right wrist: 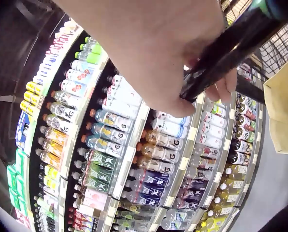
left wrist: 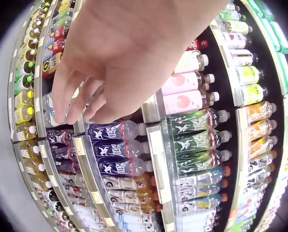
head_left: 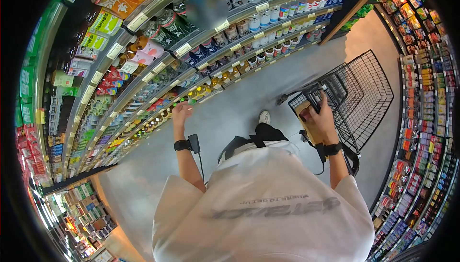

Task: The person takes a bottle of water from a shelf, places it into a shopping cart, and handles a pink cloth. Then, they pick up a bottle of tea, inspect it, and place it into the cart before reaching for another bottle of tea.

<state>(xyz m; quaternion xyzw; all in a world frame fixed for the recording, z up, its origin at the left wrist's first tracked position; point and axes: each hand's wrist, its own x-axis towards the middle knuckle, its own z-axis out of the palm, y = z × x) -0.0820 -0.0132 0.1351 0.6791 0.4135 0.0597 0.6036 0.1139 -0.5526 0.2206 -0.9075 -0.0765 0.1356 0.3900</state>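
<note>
My right hand (head_left: 326,122) grips the black handle of a shopping cart (head_left: 366,96) on the right side of the head view. Close up in the right wrist view, fingers wrap around the dark handle bar (right wrist: 231,50). A brown paper bag (right wrist: 283,108) is beside this hand at the cart. My left hand (head_left: 181,113) is held out in front of the drink shelves with nothing in it. In the left wrist view its fingers (left wrist: 75,104) hang loosely bent, overlapping rows of bottles. Nearby stand dark purple bottles (left wrist: 116,149) and pink-labelled bottles (left wrist: 182,101).
A long shelf (head_left: 225,34) of bottled drinks curves along the left and front. Packed shelves of small packages (head_left: 417,132) line the right side. Grey floor (head_left: 230,113) runs between them, with one shoe (head_left: 264,117) showing. Another goods display (head_left: 86,209) stands at lower left.
</note>
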